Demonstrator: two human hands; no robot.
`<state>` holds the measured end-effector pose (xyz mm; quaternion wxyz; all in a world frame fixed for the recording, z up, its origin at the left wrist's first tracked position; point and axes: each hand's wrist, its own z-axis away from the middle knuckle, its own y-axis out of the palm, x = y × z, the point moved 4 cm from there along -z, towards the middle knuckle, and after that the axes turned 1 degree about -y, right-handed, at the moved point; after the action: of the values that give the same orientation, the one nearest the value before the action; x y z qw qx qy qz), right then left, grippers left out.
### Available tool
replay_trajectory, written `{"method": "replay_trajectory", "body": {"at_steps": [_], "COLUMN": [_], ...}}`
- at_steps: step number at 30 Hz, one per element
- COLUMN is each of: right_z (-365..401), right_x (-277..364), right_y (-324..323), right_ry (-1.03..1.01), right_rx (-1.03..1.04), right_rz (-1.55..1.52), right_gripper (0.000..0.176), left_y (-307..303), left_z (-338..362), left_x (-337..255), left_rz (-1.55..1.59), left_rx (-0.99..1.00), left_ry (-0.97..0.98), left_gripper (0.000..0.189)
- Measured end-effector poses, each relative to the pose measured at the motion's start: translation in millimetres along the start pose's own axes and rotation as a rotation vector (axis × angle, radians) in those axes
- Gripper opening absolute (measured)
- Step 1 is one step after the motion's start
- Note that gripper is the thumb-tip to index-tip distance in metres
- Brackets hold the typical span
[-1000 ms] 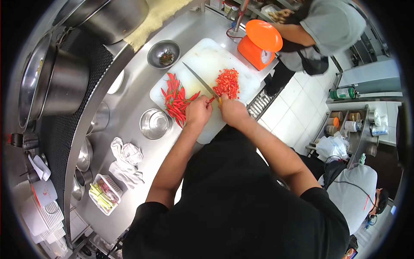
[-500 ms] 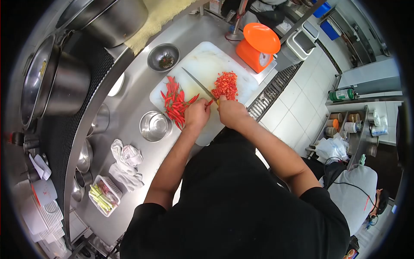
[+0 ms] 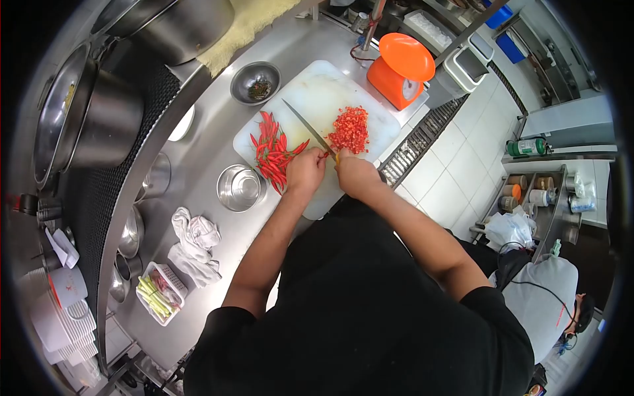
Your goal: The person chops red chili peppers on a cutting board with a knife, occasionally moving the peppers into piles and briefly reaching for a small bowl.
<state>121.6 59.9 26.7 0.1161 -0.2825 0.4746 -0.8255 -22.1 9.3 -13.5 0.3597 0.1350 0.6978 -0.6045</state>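
Observation:
A white cutting board (image 3: 304, 89) lies on the steel counter. My right hand (image 3: 357, 174) is closed on the handle of a knife (image 3: 307, 125), whose blade points up and left across the board. Just left of it, my left hand (image 3: 306, 171) is closed, with a bit of red chili at its fingertips beside the blade. Whole red chilies (image 3: 271, 152) are piled at the board's left, touching or close to my left hand. Chopped red chili (image 3: 349, 129) forms a heap above my right hand.
An orange scale (image 3: 396, 79) stands beyond the board. Around the left side are a steel bowl (image 3: 255, 84), a steel pot (image 3: 240, 188), a cloth (image 3: 194, 244) and a white basket (image 3: 173, 285). Another person (image 3: 543, 300) is at the lower right.
The view has shifted slightly. Both hands stay close together at the knife. A dark shape near the top, behind the scale, has gone, and a tray shows there.

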Motion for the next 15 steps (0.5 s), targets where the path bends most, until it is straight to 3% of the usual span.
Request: {"method": "replay_trajectory", "body": {"at_steps": [9, 15], "right_z": [3, -6], "right_x": [5, 1], "right_y": [-26, 5], "right_ry": [-0.008, -0.034], "right_rx": [0.057, -0.002], "right_rz": [0.063, 0.024], "right_gripper": [0.035, 0.025], "left_y": [0, -1], "left_z": [-1, -2], "left_x": [2, 1], "left_rz": [0.017, -0.007], "left_rx": [0.013, 0.017], "left_ry": [0.022, 0.036], "left_gripper": [0.011, 0.012]}}
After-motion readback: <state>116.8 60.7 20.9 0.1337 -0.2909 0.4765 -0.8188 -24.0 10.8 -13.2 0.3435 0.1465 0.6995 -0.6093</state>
